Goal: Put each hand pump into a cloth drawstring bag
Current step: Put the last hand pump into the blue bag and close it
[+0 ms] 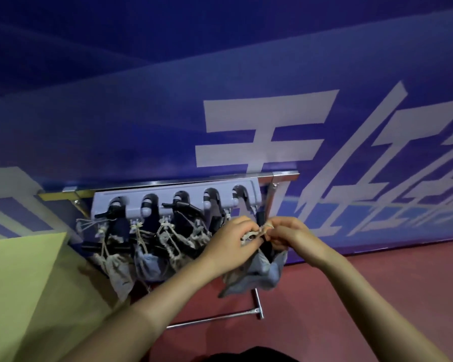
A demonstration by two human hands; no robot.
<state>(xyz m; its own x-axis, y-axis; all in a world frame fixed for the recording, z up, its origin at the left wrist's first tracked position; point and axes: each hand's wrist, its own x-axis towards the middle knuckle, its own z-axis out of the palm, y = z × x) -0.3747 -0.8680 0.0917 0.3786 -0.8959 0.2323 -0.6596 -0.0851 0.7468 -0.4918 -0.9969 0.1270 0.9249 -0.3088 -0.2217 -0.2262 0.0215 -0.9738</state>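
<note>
Pinching one drawstring bag [256, 273], both hands' fingers [249, 231] work below five rack slots [178, 202].

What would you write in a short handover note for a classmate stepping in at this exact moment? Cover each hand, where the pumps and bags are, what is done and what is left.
Left hand: pinching the gathered mouth of the grey cloth bag at the rack's right end.
Right hand: pinching the same bag's drawstring, close to the left hand.
Things: the wall rack has five clips; dark hand pumps hang from it, with bags hanging below to the left.
Done: the bags on the left look already drawn up around pumps.
Left: finish pulling the rightmost bag closed. Whether any pump is unbagged cannot be told.
</note>
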